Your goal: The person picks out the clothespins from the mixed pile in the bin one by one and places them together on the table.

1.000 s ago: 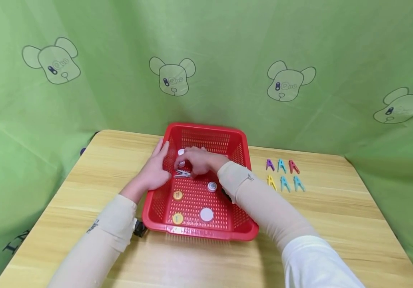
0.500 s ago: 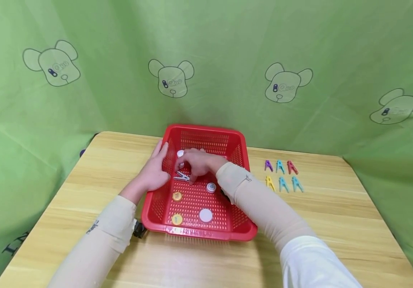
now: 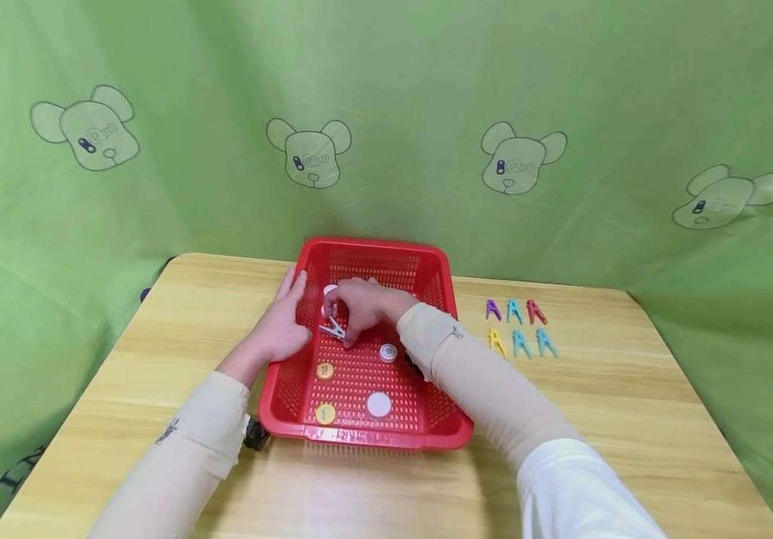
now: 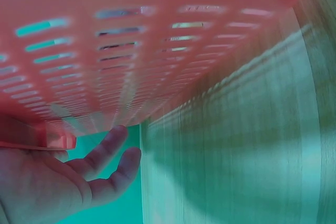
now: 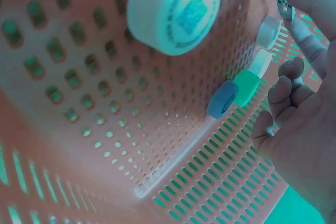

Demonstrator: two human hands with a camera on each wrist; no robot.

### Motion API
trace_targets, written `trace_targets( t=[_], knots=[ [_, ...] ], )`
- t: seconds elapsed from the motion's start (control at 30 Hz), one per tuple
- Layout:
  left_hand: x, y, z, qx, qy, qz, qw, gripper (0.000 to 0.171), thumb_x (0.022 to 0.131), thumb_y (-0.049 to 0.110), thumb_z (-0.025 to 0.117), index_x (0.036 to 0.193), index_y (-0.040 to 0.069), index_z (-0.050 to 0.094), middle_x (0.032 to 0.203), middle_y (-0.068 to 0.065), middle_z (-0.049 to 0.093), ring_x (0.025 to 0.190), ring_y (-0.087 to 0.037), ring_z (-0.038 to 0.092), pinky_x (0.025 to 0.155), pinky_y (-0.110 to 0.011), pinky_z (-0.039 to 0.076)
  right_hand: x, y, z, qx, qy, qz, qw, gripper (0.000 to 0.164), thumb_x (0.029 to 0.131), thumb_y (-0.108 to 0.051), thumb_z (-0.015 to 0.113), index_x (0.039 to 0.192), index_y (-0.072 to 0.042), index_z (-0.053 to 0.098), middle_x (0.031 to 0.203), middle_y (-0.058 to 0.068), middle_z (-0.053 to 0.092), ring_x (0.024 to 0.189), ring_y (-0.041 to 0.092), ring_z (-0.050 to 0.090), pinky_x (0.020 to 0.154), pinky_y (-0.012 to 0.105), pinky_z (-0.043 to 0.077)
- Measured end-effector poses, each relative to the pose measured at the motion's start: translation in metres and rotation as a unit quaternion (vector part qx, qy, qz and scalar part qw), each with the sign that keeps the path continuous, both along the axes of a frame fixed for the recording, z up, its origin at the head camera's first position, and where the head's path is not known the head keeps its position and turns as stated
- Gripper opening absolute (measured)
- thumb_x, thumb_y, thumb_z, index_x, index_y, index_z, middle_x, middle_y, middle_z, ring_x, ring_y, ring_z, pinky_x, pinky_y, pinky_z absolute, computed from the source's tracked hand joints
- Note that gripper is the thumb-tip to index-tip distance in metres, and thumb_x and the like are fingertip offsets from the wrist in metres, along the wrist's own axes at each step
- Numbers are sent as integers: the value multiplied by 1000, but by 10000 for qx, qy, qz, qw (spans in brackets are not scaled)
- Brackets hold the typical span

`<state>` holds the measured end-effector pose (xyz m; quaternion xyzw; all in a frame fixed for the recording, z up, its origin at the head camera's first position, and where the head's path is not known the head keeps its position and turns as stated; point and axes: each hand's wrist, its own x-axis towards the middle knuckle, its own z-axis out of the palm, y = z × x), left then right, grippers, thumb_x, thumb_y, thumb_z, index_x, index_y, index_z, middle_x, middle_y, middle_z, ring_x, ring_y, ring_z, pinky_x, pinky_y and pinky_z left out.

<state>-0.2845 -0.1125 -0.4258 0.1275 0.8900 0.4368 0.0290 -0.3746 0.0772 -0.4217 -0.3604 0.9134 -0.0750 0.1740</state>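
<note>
A red plastic basket point(image 3: 366, 442) stands on the table. My left hand point(image 3: 278, 322) grips its left rim, thumb on the inner side; in the left wrist view, fingers point(image 4: 105, 153) of this hand lie outside the slotted wall. My right hand point(image 3: 362, 307) reaches inside and pinches a pale grey clothespin point(image 3: 334, 329) between thumb and forefinger, above the basket floor. Its metal spring shows in the right wrist view, though the fingers cover most of it. Close to the right hand are white bottle caps, one at the left wall point(image 3: 329, 290) and a printed one point(image 3: 388, 352).
Toward the basket's near side lie an orange cap point(image 3: 325, 370), a yellow cap point(image 3: 325, 414) and a broad white cap point(image 3: 379, 405). Blue point(image 5: 223, 99) and green point(image 5: 247, 85) caps sit at the far end. Several coloured clothespins point(image 3: 497, 341) lie in two rows right of the basket.
The clothespin has turned and tilted in the right hand's fingers, which have moved slightly nearer. The left hand keeps its place on the rim. The head view has shifted a little.
</note>
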Motion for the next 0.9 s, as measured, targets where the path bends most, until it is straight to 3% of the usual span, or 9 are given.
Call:
trace_targets(
  t=[0.23, 0.53, 0.9],
  knots=[
    [-1, 1, 3, -71, -68, 6, 10000, 104, 73, -11, 60, 161, 7, 6, 166, -1, -13, 148, -36, 10, 110, -50, 34, -1, 8, 12, -263, -134, -392, 9988, 49, 65, -36, 94, 102, -26, 64, 102, -1, 59, 95, 15, 52, 87, 37, 43],
    [1, 2, 2, -36, -111, 8, 9999, 104, 73, -13, 60, 160, 5, 6, 165, -3, -14, 149, -35, 7, 111, -50, 33, 4, 17, 30, -321, -7, -402, 9987, 54, 64, -43, 92, 103, -24, 59, 116, 5, 61, 102, 14, 48, 95, 47, 33],
    [3, 4, 0, -32, -108, 8, 9999, 105, 72, -12, 59, 160, 5, 5, 165, -2, -14, 149, -33, 4, 113, -49, 29, 15, 35, 59, -164, 213, -558, 9981, 58, 66, -52, 88, 106, -18, 62, 104, -1, 59, 96, 13, 49, 86, 39, 37]
  ],
)
